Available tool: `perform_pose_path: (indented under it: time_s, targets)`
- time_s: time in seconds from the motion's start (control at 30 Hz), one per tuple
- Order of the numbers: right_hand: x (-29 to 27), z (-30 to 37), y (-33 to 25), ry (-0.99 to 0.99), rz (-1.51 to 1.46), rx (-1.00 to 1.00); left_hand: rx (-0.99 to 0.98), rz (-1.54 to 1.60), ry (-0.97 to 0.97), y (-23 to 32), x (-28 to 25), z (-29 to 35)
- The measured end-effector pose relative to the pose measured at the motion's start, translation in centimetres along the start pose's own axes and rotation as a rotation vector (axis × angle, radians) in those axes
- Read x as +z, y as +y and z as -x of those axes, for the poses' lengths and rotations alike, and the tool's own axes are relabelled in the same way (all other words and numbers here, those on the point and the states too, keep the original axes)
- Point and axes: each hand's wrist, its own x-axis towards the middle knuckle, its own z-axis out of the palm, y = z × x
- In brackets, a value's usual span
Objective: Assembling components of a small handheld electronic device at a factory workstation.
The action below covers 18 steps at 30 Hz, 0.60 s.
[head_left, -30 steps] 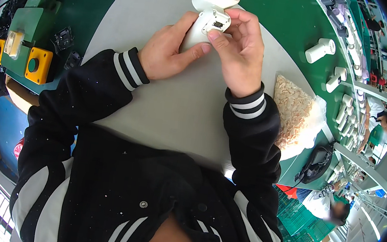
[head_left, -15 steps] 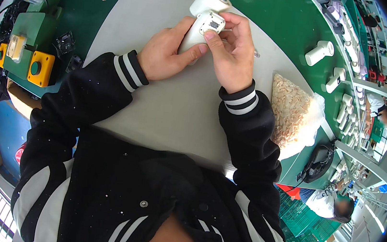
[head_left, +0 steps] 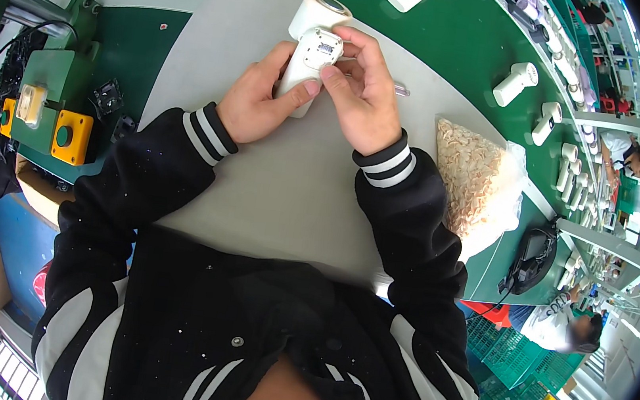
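Above the grey mat (head_left: 274, 186) I hold a white hand-held device (head_left: 312, 47) with a round head and a small panel on its handle. My left hand (head_left: 261, 93) wraps the handle from below, thumb on its lower end. My right hand (head_left: 364, 97) grips the device from the right, with fingertips pressing on the small panel. A thin pen-like rod (head_left: 401, 90) lies on the mat just behind my right hand.
A clear bag of pale small parts (head_left: 474, 179) lies right of the mat. More white devices (head_left: 514, 81) stand along the green bench. A green fixture with a yellow button box (head_left: 72, 137) is at left. A black scanner (head_left: 530, 258) and other workers are at far right.
Both hands and the device have stayed together and shifted slightly toward me. My right fingers have moved onto the small panel.
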Motion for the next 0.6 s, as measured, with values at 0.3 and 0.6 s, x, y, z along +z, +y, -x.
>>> perform_pose_path:
  time_s: [0.3,0.6]
  targets:
    - [1.4,1.8,2.5,0.07,-0.058,-0.063,0.208,-0.567,0.133,0.3,0.1,-0.3]
    - [1.2,3.1,3.9,0.249,0.326,-0.265,0.413,-0.717,0.094,1.0,0.0,-0.3]
